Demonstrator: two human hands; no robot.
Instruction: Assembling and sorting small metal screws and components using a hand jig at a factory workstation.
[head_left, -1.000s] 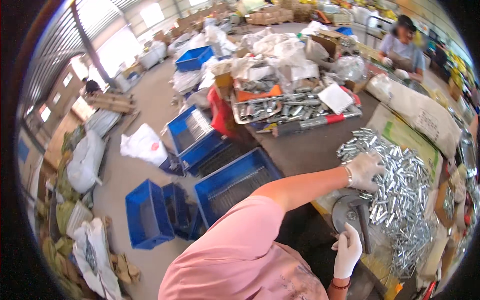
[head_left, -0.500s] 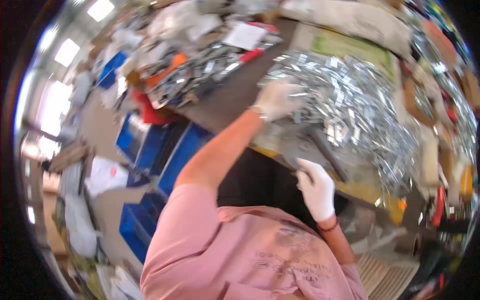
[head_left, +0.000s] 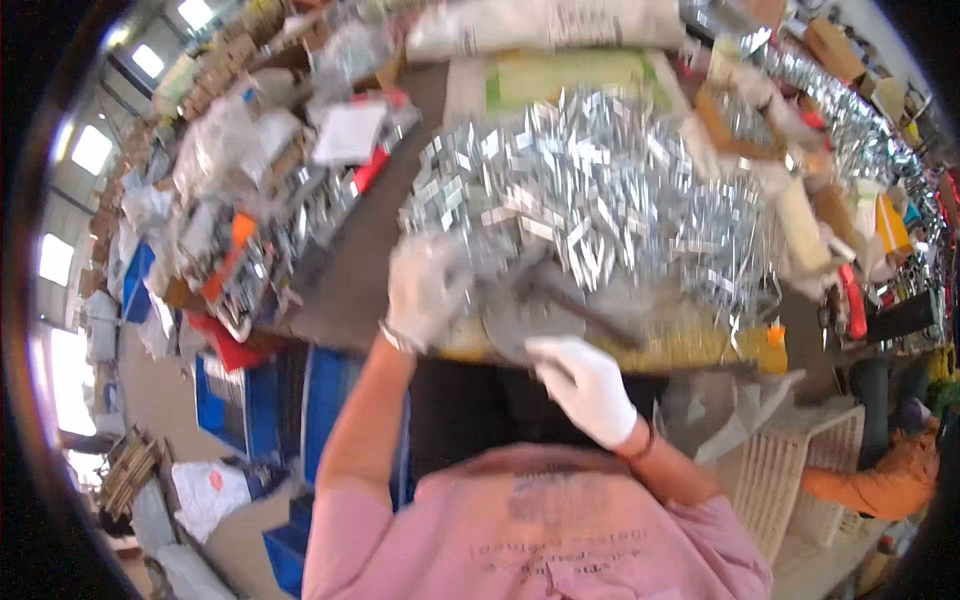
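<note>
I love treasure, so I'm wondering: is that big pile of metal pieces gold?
No, the metal pieces piled beyond the left hand and the right hand look shiny silver.

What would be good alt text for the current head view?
A person's gloved left hand and right hand are near a grey disc, before a pile of shiny metal pieces on a table. Blue boxes stand lower left.

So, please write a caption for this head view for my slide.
White-gloved left hand and right hand before a heap of silvery metal pieces on a cluttered workbench.
</note>
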